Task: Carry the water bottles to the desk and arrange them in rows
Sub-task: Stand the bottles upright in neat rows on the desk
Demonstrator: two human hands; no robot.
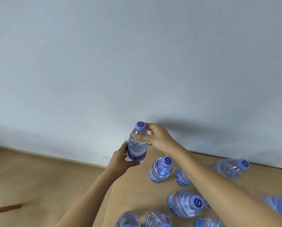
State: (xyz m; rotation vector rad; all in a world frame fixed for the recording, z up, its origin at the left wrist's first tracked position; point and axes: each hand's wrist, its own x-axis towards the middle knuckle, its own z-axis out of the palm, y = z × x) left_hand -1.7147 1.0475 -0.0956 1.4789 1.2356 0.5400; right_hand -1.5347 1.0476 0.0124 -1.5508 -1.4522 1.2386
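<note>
So both hands are working one water bottle (pixel 137 143) here, holding it upright above the far left corner of the desk (pixel 130 194), right by the wall (pixel 137 63). My guess is that the two-handed grip is for steering it down straight, so it lands standing and lines up with the others.

The left hand (pixel 120 158) is coming up from below the desk edge, fingers wrapping around the bottle's labelled lower body, thumb on the near side. The right hand (pixel 155 136) is reaching in from the right across the desk, forearm stretched over the standing bottles, fingertips and thumb pinching the neck just under the cap (pixel 140 126). So both hands are clamping onto the same bottle.

The other bottles (pixel 184 203) are sitting upright on the desk to the right and nearer, in what looks like loose rows. One bottle (pixel 161 169) is standing just near-right of the held one, so I'd say this one is going in as the next slot at the far end. I can't tell whether the base is touching the desk yet.
</note>
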